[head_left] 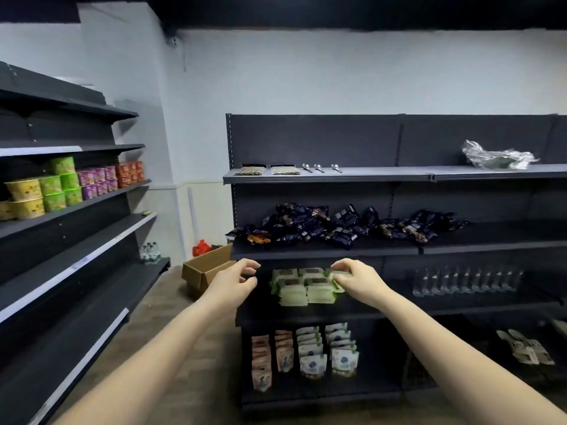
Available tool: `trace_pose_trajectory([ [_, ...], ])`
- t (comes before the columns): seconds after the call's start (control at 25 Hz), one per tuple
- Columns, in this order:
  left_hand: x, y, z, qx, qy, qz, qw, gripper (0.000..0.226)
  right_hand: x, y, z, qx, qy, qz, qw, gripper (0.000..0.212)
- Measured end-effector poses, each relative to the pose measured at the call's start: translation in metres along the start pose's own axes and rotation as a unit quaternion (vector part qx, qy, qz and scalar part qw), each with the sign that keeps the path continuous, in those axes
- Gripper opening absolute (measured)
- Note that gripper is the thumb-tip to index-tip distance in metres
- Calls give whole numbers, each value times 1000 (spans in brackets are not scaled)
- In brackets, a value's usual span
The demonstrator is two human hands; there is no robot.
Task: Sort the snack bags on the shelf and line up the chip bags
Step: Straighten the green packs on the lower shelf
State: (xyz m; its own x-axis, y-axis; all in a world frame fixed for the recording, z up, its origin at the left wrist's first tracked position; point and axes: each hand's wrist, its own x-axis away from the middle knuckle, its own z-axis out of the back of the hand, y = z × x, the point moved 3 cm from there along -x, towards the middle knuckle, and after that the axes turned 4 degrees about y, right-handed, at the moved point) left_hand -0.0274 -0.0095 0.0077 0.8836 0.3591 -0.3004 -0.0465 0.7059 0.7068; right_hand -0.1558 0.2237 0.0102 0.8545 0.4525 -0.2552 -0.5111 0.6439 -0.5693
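Several dark blue snack bags (343,225) lie in a loose heap on the second shelf (478,248) of the dark rack ahead. On the shelf below sit pale green packs (294,286) in a small stack. My right hand (356,279) pinches the rightmost green pack (341,275) at its top edge. My left hand (237,279) hovers left of the stack with fingers loosely curled, holding nothing.
Pouches (310,354) stand in rows on the bottom shelf. Clear bottles (466,280) line the shelf to the right. The top shelf carries spoons (319,168) and crumpled plastic (497,156). A cardboard box (205,268) sits on the floor; cup noodles (61,188) fill the left rack.
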Motion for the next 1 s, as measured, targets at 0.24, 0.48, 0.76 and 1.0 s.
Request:
trace_pose_trajectory([
  [0.24,-47,-43,6,-4,-12,8,1000,24,-42,-3,-31,-22,18,-28,999,33],
  [0.48,-86,-70,-15,7,-23,20,999,24,-76,11,-62,-11,-15,-49,999,35],
  [0.76,-154,-93,-54,-8,-26,41,999,25,-141,57,-107,-18,-81,-70,994,40],
  [1.0,-232,-96,-94,-19,-25,53,998,26,-213,107,-120,5,-190,-65,980,52],
])
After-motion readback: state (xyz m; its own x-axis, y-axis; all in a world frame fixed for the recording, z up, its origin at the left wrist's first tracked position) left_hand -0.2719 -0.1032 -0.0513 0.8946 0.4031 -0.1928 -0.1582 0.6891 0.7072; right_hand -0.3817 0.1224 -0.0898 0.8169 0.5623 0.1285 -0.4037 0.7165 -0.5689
